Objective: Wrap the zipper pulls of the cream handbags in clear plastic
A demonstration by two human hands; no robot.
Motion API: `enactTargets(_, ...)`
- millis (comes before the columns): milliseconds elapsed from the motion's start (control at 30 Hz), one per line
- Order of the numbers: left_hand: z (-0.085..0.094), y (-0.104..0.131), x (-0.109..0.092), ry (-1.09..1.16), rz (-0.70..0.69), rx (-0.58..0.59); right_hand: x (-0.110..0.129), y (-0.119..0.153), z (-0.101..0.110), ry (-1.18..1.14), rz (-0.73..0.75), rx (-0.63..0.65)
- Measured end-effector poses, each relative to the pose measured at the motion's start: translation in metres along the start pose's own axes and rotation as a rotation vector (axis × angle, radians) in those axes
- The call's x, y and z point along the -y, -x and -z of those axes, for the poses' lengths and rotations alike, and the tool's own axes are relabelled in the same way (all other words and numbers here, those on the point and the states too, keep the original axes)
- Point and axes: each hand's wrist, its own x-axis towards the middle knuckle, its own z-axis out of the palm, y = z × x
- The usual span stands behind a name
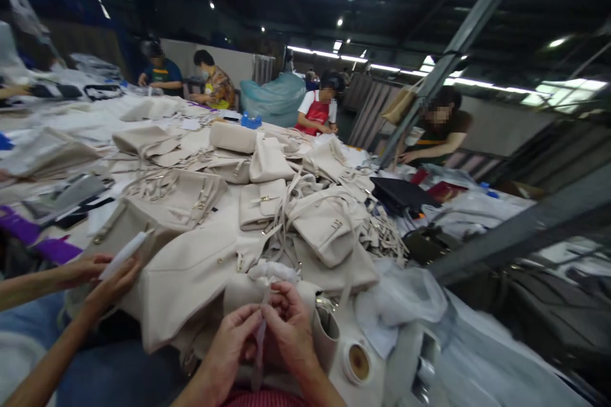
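Strip (259,353), thin and pale, lay between the two hands at near centre, long axis running roughly near to far, one end trailing toward the near side and a shorter length showing past the fingertips. Left hand (230,341) was on its left, right hand (292,329) on its right, neither clearly nearer, each grip pinched thumb-to-finger on it with the fingertips close together. Crumpled white bundle (273,270) sat just to the far side, contact with the strip impossible to tell; round roll (358,362) stood apart, right of the right hand.
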Motion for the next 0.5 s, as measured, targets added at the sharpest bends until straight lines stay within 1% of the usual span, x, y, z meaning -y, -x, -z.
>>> enactTargets(100, 0.001, -0.007, 0.001, -0.038, -0.013, 0.034, 0.006, 0.002, 0.005, 0.214, 0.100, 0.020)
enactTargets(167, 0.002, -0.012, 0.000, -0.049, -0.043, 0.037, 0.016, 0.012, 0.013, 0.310, 0.098, 0.024)
enactTargets(233, 0.003, -0.019, -0.003, -0.056, -0.062, 0.013, 0.027, 0.027, 0.030, 0.324, 0.047, 0.004)
enactTargets(267, 0.004, -0.023, -0.004, -0.059, -0.064, -0.005, 0.033, 0.036, 0.044, 0.308, 0.017, -0.020)
enactTargets(300, 0.004, -0.026, -0.006, -0.063, -0.060, -0.023, 0.037, 0.045, 0.062, 0.296, -0.013, -0.058)
enactTargets(333, 0.004, -0.029, -0.007, -0.067, -0.052, -0.035, 0.039, 0.055, 0.085, 0.298, -0.040, -0.119)
enactTargets(400, 0.004, -0.033, -0.009, -0.073, -0.041, -0.040, 0.039, 0.075, 0.141, 0.379, -0.076, -0.415)
enactTargets(433, 0.004, -0.034, -0.009, -0.074, -0.039, -0.039, 0.037, 0.084, 0.172, 0.447, -0.077, -0.612)
enactTargets(467, 0.004, -0.035, -0.009, -0.072, -0.036, -0.039, 0.033, 0.092, 0.203, 0.517, -0.096, -0.765)
enactTargets(500, 0.004, -0.035, -0.009, -0.067, -0.032, -0.037, 0.029, 0.100, 0.232, 0.572, -0.138, -0.859)
